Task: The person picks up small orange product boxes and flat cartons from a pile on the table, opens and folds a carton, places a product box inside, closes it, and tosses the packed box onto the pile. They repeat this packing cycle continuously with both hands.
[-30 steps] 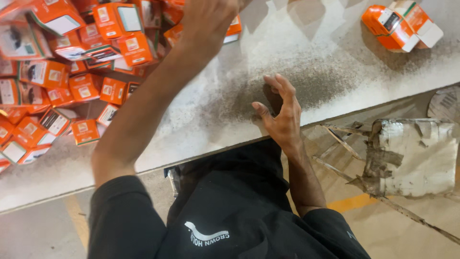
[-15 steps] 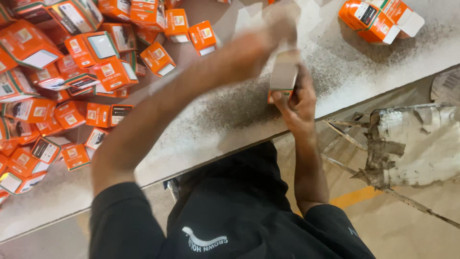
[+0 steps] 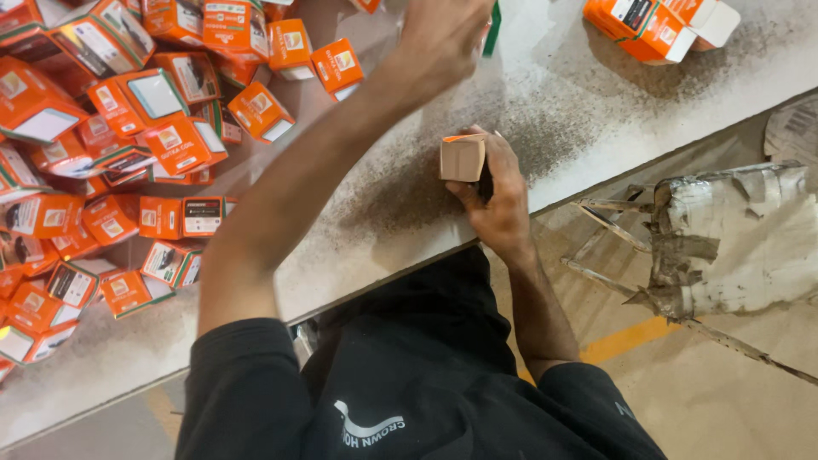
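Since a second ago the right hand (image 3: 501, 192) has gone from lying flat and spread on the table to gripping a small open carton (image 3: 463, 158); the left hand (image 3: 443, 34) reached to the far pile, swung across, and is now raised near the top edge of the view. Far left: heap of small orange cartons (image 3: 111, 153) with white panels, piled loosely, many tipped or overlapping, covering the left part of the grey speckled table (image 3: 579, 111). Left forearm runs diagonally from the black sleeve (image 3: 247, 392) up past the heap to the left hand; its fingers look curled inward, and something green shows just beside them, but whether they grip it I cannot tell. Centre: the open carton stands on the table near its front edge, plain brown inner flap facing the camera, orange along its top edge. Right-hand fingers are wrapped round the carton's right side, thumb below it, holding it firmly; a dark item is pressed between palm and carton, kind not discernible. Upper right: a separate small cluster of orange cartons (image 3: 656, 25), well apart from the hands. Right of the table, at floor level: crumpled grey-white wrapped bundle (image 3: 733, 238) and a yellow floor line (image 3: 622, 341).
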